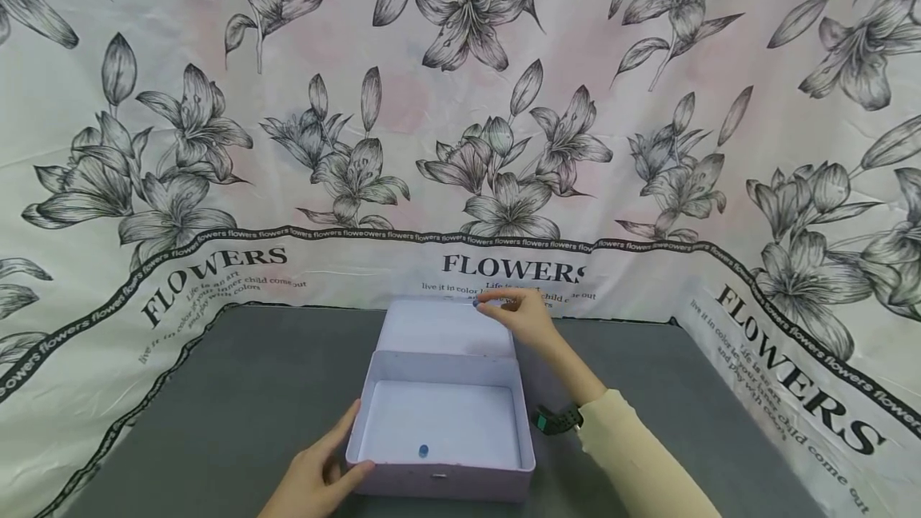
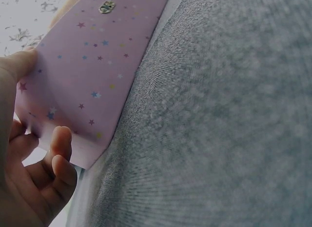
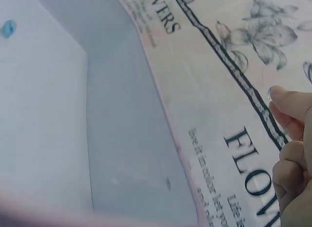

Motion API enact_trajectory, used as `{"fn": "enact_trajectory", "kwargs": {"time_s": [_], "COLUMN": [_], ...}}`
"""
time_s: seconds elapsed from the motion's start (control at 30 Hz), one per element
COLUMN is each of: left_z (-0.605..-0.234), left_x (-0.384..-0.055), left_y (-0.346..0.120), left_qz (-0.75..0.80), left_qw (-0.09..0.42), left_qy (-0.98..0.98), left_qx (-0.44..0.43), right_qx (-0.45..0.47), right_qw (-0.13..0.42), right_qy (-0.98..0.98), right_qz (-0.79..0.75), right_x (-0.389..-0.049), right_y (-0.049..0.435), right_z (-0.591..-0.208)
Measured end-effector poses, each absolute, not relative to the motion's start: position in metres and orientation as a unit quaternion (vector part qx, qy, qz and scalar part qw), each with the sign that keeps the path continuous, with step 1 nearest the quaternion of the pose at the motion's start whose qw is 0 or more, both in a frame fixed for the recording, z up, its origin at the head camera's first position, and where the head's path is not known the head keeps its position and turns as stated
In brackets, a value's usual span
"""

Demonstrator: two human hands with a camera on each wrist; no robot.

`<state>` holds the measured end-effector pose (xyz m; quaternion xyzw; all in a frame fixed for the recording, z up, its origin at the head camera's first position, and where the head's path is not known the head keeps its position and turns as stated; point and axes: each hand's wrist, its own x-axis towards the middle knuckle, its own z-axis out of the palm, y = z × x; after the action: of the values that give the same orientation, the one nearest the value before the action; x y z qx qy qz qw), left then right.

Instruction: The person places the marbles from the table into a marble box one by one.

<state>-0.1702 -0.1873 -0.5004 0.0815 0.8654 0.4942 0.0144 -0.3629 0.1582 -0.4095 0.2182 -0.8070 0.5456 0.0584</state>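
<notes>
Right grip (image 1: pixel 528 320) pinches 1 small blue object (image 1: pixel 476 302) at its fingertips.

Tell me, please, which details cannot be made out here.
Head view: the held piece is too small to identify, partly covered by the right grip.
Head view: the right grip also hides words on the cloth.
Left wrist view: the picture's top edge cuts off the box.
Right wrist view: the blue bit is too blurred to identify.

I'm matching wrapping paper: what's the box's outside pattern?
Pinkish box with multicoloured stars; clearest in the left wrist view.
</notes>
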Motion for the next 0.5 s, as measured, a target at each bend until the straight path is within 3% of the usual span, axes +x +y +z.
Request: {"fn": "enact_trajectory", "kwargs": {"time_s": [0.5], "left_z": [-0.503], "left_x": [-0.168], "left_y": [-0.186], "left_qz": [0.498], "left_qw": [-0.013], "left_qy": [0.862], "left_qx": [0.092], "right_qx": [0.252], "right_qw": [0.025], "right_qy": [-0.806], "right_qz": [0.534], "right_x": [-0.362], "right_y": [0.105], "right_z": [-0.417]}}
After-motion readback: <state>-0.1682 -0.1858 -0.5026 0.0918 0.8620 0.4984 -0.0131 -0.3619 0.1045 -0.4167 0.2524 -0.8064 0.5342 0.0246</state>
